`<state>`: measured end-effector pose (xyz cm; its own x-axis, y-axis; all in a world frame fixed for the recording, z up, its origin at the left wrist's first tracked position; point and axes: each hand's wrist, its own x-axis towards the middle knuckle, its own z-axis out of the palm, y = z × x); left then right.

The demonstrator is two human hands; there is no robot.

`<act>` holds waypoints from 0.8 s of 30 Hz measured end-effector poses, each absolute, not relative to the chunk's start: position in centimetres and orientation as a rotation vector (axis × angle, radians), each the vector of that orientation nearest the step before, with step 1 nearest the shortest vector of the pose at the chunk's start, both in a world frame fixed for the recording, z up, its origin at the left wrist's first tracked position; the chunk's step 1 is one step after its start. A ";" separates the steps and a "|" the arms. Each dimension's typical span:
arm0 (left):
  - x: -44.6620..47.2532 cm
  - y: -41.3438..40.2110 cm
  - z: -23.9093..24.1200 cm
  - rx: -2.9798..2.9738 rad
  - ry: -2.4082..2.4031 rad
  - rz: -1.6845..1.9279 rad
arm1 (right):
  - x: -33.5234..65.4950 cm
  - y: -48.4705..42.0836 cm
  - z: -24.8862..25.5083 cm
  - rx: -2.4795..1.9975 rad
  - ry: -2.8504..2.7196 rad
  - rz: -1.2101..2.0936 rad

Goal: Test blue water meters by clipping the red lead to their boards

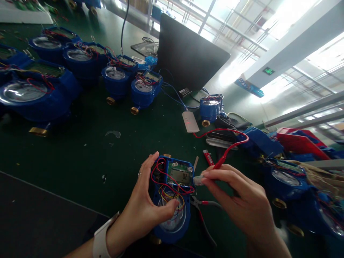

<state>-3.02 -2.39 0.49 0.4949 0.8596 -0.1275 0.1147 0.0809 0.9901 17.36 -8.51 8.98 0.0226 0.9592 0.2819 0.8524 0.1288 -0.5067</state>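
A blue water meter (178, 234) lies on the green table in front of me, its cover off. Its circuit board carries a small display (178, 176) that reads "02", and red, yellow and black wires loop over the dial. My left hand (142, 204) is wrapped round the meter's left side, thumb resting over the wires and dial. Between the thumb and fingers of my right hand (242, 197) is a pale-tipped probe (199, 180) on a red cable (235, 145). The probe's tip is at the right edge of the meter, beside the display; whether they touch is unclear.
Red-handled pliers (197, 202) lie right of the meter. The red cable runs to a white box (190, 122) with a red light. A laptop (188, 53) stands behind. More blue meters (143, 91) fill the left, others (286, 182) the right. A red bin (298, 143) is at right.
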 end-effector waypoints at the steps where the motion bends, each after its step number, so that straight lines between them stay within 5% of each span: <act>1: -3.0 -2.4 0.5 1.398 0.927 0.695 | 17.4 -8.4 9.0 -1.739 -1.850 0.256; 24: -3.4 -2.1 0.7 1.444 0.895 0.692 | 16.8 -7.6 9.1 -1.713 -1.918 0.345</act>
<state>-3.44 -2.11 0.71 0.5210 0.8480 -0.0970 0.1197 0.0399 0.9920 16.81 -7.58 9.09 -0.0459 0.9740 0.2220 0.8356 0.1592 -0.5257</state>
